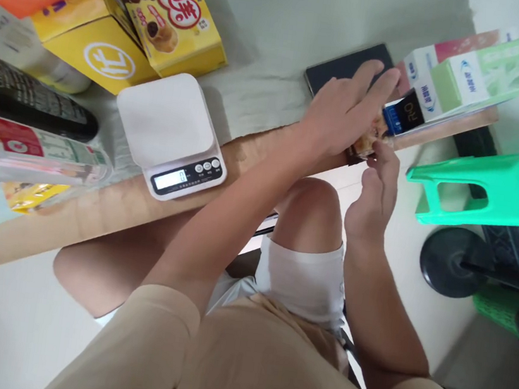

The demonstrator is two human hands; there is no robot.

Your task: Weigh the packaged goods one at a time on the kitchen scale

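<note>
Left hand reached forward over the table edge, palm down, fingers extended and laid across the top of a small packet. Right hand came up from below, fingertips pinching the packet's lower edge. Packet: small, brownish printed wrap, mostly covered by the hands; it sat at the table's front edge, just beside a dark blue box and near a dark flat tablet. White kitchen scale stood well apart to the left, bare tablecloth between. Green stool stood right of the table's end.
</note>
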